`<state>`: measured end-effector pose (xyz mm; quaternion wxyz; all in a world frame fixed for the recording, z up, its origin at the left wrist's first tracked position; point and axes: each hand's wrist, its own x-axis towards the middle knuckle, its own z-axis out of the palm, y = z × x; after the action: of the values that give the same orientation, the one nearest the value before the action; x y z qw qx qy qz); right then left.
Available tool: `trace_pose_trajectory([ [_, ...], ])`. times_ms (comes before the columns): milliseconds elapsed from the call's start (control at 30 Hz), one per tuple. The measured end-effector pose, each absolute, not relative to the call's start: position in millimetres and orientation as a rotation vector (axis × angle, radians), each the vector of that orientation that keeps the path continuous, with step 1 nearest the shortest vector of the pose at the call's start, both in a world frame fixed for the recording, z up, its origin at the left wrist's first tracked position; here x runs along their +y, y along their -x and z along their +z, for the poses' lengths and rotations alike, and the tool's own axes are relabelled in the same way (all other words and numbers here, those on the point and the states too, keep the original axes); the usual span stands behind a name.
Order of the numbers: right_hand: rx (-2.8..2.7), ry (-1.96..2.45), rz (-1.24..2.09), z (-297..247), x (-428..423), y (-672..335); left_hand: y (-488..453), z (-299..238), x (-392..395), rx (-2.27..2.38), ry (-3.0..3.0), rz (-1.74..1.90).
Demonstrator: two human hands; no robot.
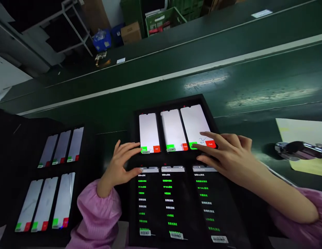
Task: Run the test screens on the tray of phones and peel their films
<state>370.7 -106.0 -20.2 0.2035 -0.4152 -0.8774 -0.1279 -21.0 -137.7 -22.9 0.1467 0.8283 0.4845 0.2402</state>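
A black tray point(173, 158) in front of me bears two rows of smartphones. The far row has three with white screens and green and red buttons: a left phone point(149, 128), a middle phone point(172, 128) and a right phone point(194, 119). Three near phones, among them a near middle phone point(173, 204), show dark lists in green and white text. My left hand point(123, 162) has its fingers spread at the far left phone's lower left corner, thumb by the near left phone's top. Over the far right phone, my right hand point(225, 152) holds its fingers apart, one at the green button.
Left of me, another dark tray point(53, 170) holds several phones with dimmer white screens. On the right lie a yellowish sheet point(306, 135) and a shiny metal object point(303, 149). Beyond the green bench stand a green crate point(166, 20), a cardboard box point(131, 33) and a blue bin point(101, 41).
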Motion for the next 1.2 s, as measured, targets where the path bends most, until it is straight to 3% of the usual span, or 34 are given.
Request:
trace_pose_trajectory([
  [133,-2.289,1.231,-0.222,-19,-107,-382,14,-30,-156,1.614,-2.485,0.472],
  [300,-2.265,1.375,-0.095,-25,-89,-381,10,-26,-144,1.746,-2.353,0.708],
  [400,-2.293,1.383,-0.056,-32,-77,-377,6,-27,-136,1.769,-2.403,0.668],
  [933,-2.313,1.452,-0.198,-23,-33,-362,8,-33,-110,1.978,-2.283,0.569],
  [1200,-2.496,1.251,-0.135,-6,-21,-309,-13,-22,-81,2.020,-2.346,0.531],
])
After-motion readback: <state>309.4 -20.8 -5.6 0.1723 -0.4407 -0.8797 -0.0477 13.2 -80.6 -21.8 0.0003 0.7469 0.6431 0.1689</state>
